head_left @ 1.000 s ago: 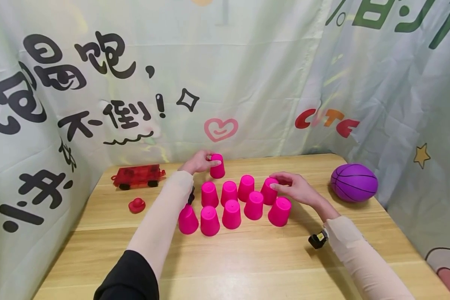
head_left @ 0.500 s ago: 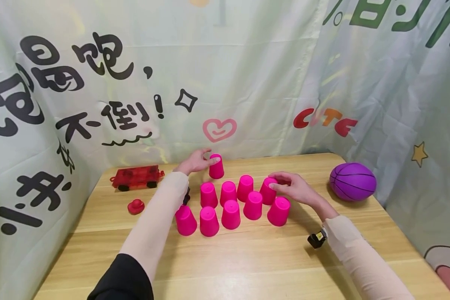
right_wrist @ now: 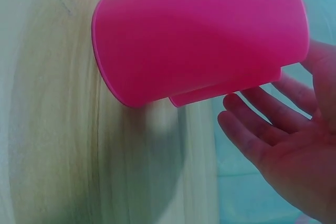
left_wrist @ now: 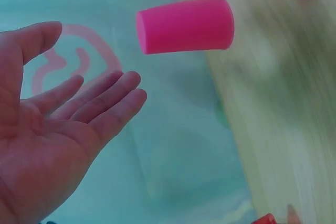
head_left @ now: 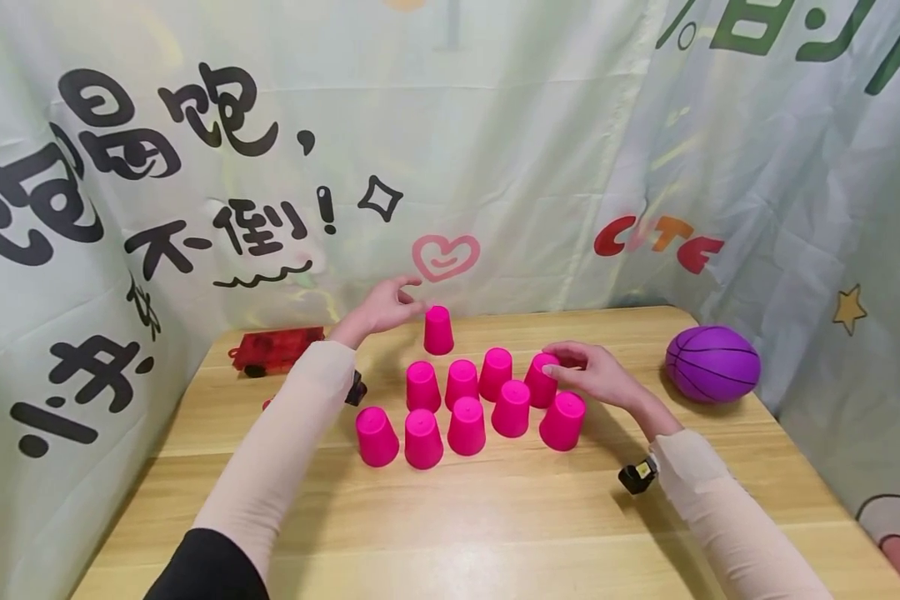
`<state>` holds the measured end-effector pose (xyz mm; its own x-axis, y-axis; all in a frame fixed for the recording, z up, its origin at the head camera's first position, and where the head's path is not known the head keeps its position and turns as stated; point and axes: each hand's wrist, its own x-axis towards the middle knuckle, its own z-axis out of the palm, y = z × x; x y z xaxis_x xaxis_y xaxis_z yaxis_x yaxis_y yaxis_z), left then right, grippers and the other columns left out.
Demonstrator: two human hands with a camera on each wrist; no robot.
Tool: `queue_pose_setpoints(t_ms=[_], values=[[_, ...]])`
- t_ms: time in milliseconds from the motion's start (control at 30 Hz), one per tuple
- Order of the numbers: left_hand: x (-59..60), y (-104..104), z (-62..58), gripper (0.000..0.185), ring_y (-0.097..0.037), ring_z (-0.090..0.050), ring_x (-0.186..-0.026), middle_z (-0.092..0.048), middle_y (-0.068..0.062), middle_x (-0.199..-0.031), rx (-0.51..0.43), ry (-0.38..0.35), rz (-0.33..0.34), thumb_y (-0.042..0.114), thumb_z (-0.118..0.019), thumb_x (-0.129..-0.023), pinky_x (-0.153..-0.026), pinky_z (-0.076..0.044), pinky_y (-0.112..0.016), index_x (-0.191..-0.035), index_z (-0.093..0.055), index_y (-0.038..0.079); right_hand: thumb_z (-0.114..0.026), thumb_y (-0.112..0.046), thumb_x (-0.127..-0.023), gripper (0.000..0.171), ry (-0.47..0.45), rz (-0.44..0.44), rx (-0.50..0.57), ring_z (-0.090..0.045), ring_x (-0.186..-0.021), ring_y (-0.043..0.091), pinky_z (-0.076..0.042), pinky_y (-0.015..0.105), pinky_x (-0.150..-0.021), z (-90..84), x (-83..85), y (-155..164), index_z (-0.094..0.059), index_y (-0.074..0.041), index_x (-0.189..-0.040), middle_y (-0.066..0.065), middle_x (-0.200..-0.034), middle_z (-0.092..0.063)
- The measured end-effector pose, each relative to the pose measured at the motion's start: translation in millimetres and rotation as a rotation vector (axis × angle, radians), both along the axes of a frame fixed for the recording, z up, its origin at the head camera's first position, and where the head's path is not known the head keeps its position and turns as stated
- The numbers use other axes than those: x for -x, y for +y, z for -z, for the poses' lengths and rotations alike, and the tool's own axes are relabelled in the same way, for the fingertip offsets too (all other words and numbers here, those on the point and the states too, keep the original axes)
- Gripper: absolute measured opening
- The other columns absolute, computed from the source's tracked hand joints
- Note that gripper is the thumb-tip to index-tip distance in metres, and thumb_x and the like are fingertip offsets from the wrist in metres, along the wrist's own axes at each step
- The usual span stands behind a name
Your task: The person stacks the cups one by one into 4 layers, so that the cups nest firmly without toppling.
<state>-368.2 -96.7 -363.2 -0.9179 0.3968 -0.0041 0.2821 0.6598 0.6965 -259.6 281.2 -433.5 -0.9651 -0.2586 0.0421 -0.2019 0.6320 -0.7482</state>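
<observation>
1. So the light wood-grain tabletop [head_left: 450, 533] is carrying everything here. My guess: the step in hand is laying out cups in rows.
2. Ten tapered, hot-pink, plastic-looking cups [head_left: 467, 427] are standing upside down, narrow ends up: five are forming the near row, four the row behind, one is sitting alone at the far side. Can't tell if neighbours are touching.
3. The right hand [head_left: 596, 373] is lightly pinching a cup between thumb and fingers, though the contact is partly hidden.
4. The left hand [head_left: 386, 307] is hanging spread and holding nothing, just left of the lone cup.
5. The pinched pink cup [head_left: 537, 387] is standing at the right end of the four. Imo the next move is calling for a gentle grip, since neighbours are crowding it.
6. The lone far pink cup [head_left: 438, 332] is looking smooth, plain and undented.
</observation>
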Motion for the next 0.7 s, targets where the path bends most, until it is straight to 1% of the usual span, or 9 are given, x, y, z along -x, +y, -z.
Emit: queue_pose_setpoints(t_ms=[133,233,300,400,567,700], values=[[-15.5,-11.8,-1.4,0.064,-0.038,-0.065,-0.13,-0.067,-0.024,-0.138,-0.026,0.005,0.025,0.029,-0.068,-0.1,-0.105,-0.057,-0.052,-0.155,-0.047,0.005,-0.073,-0.035,-0.1,0.053,-0.003,0.012,-0.006,-0.066,-0.113,0.03,-0.058,0.031,-0.089,0.7,-0.8,0.0,-0.063,-0.004,-0.141,0.018,-0.13,-0.071],[-28.5,-21.3,1.3,0.062,-0.037,-0.068,-0.126,-0.071,-0.023,-0.133,-0.043,0.015,0.051,0.029,-0.071,-0.1,-0.104,-0.058,-0.052,-0.154,-0.049,0.005,-0.073,-0.036,-0.1,0.053,0.0,0.027,-0.01,-0.066,-0.115,0.031,-0.058,0.032,-0.091,1.7,-1.1,0.0,-0.063,-0.005,-0.142,0.018,-0.132,-0.07],[-37.8,-27.5,5.8,0.061,-0.036,-0.07,-0.123,-0.073,-0.021,-0.129,-0.047,0.02,0.075,0.028,-0.071,-0.1,-0.103,-0.058,-0.051,-0.153,-0.05,0.005,-0.073,-0.035,-0.1,0.053,0.008,0.026,-0.01,-0.066,-0.116,0.032,-0.057,0.033,-0.093,2.6,-1.8,0.1,-0.063,-0.004,-0.142,0.019,-0.133,-0.07],[-53.0,-37.5,15.2,0.06,-0.034,-0.072,-0.12,-0.075,-0.018,-0.125,-0.059,0.004,0.094,0.028,-0.072,-0.1,-0.101,-0.059,-0.05,-0.152,-0.052,0.007,-0.073,-0.033,-0.1,0.052,0.01,0.024,0.001,-0.067,-0.117,0.032,-0.057,0.032,-0.094,2.9,-2.9,0.4,-0.063,-0.003,-0.142,0.019,-0.134,-0.07],[-78.1,-55.9,29.7,0.056,-0.031,-0.072,-0.12,-0.075,-0.015,-0.125,-0.11,-0.034,0.114,0.029,-0.073,-0.1,-0.103,-0.059,-0.05,-0.15,-0.055,0.01,-0.072,-0.028,-0.1,0.052,-0.007,-0.015,0.045,-0.067,-0.119,0.033,-0.057,0.025,-0.091,0.2,-4.4,2.1,-0.061,-0.001,-0.144,0.021,-0.135,-0.069],[-94.3,-68.9,40.8,0.053,-0.03,-0.072,-0.12,-0.075,-0.014,-0.127,-0.142,-0.055,0.131,0.029,-0.073,-0.1,-0.104,-0.058,-0.051,-0.147,-0.057,0.013,-0.073,-0.026,-0.099,0.055,-0.028,-0.039,0.044,-0.066,-0.117,0.031,-0.057,0.027,-0.09,-1.8,-2.6,3.2,-0.058,-0.002,-0.146,0.02,-0.133,-0.069]])
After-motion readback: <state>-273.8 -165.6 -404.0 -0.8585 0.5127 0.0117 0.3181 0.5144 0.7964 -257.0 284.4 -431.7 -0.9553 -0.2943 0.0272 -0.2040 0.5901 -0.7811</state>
